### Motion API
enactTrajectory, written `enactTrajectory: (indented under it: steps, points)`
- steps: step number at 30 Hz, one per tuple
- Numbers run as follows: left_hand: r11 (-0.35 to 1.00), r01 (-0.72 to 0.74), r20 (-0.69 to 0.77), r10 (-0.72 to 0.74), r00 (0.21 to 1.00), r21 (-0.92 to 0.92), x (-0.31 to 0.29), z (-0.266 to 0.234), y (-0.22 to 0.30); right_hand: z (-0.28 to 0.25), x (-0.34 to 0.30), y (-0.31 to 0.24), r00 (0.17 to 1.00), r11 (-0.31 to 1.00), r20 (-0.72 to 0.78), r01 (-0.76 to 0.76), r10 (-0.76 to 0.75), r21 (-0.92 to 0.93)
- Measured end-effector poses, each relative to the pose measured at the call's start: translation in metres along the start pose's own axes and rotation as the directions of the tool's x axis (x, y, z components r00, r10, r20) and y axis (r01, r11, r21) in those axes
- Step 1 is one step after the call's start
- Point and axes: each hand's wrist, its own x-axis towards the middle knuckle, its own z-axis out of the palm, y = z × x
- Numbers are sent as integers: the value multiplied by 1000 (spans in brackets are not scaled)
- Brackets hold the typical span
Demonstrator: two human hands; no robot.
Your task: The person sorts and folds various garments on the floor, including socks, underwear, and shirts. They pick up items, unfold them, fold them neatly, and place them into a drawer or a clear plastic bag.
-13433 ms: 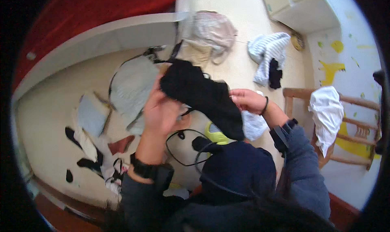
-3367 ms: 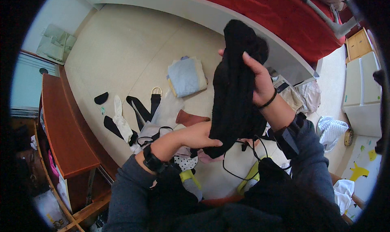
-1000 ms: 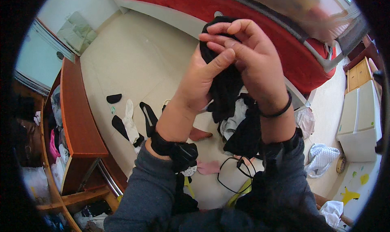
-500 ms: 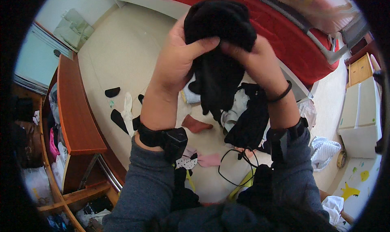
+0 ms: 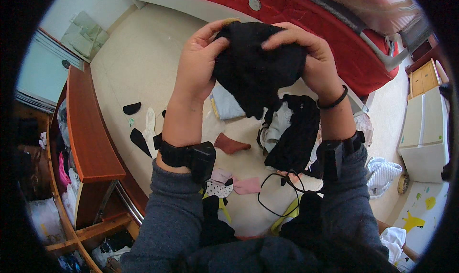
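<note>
Between both hands, out in front of me, I hold a bunched black garment; its exact kind does not show. My left hand grips its left edge, thumb on the near side. At the other edge my right hand holds on, with the thumb and fingers bent over the cloth. The garment's lower corner hangs above a pile of black and pale clothes on the floor. A rust-brown sock lies beneath, left of that pile. A folded light-blue cloth is partly hidden by the garment.
Pink cloth, a dotted piece and a black cable loop lie near my legs. Black and white socks are scattered left. An open wooden drawer stands at left, a red bed at the far right.
The black garment has come down slightly and is spread wider between my hands. My hands have moved apart, and its long hanging part is now gathered up shorter.
</note>
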Motion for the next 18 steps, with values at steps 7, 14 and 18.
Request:
enactTrajectory:
  steps: [7, 14, 18]
  points:
    - [989, -19, 144, -2, 990, 147, -10, 10, 0, 8, -3, -1, 989, 839, -98, 41, -112, -543]
    - [970, -207, 61, 216, 974, -126, -9, 12, -1, 7, -2, -9, 976, 879, 40, -210, 213, 428]
    - [925, -377, 41, 375, 926, 56, -6, 10, -5, 13, -12, -1, 901, 897, 136, -427, 411, 116]
